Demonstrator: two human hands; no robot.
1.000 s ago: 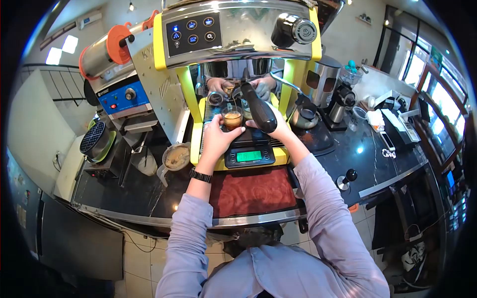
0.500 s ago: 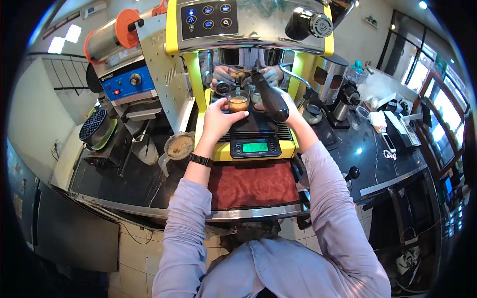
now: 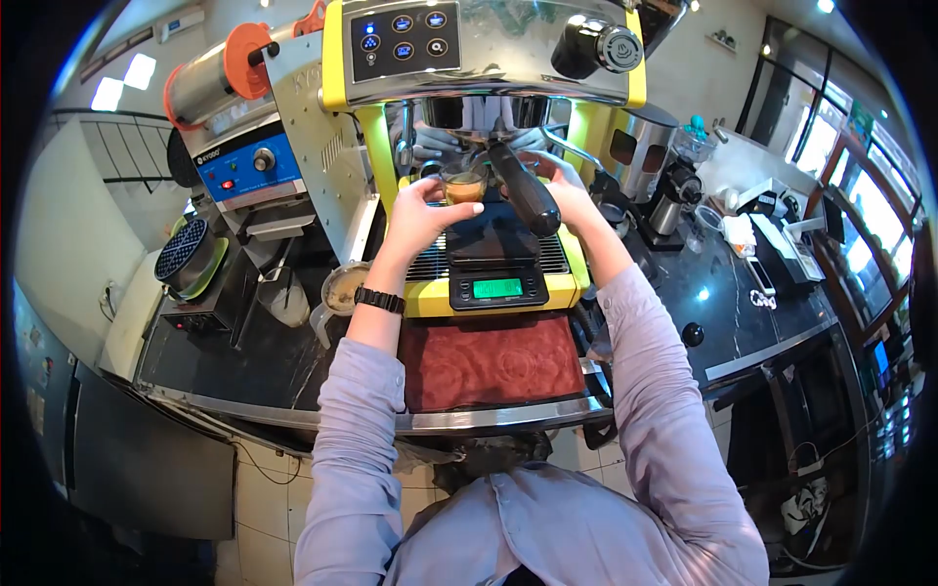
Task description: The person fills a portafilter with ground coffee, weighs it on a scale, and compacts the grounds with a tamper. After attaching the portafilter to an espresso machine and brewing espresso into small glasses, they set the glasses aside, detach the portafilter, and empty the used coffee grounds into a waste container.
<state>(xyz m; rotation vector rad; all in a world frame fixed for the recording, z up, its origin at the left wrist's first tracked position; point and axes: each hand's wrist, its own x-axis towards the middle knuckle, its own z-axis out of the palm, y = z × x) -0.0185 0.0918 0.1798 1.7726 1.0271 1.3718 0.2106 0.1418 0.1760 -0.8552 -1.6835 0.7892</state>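
Observation:
My left hand (image 3: 430, 210) is closed around a small clear glass of brown coffee (image 3: 464, 189), raised above the scale. My right hand (image 3: 565, 193) curls behind the black portafilter handle (image 3: 528, 195), its fingers bent around a second glass that the handle mostly hides. The portafilter sits locked in the yellow and chrome espresso machine (image 3: 484, 83). Under both hands is a black scale (image 3: 498, 285) with a lit green display, standing on the drip tray.
A red mat (image 3: 491, 361) lies in front of the machine. To the left are a pitcher (image 3: 344, 291) and a blue-fronted Kyodo machine (image 3: 252, 164). A steam wand (image 3: 572, 146) hangs on the right, with a grinder (image 3: 674, 200) beyond it on the dark counter.
My left hand has lifted its glass slightly, up and away toward the machine. My right hand has also risen behind the handle. The view has shifted a little.

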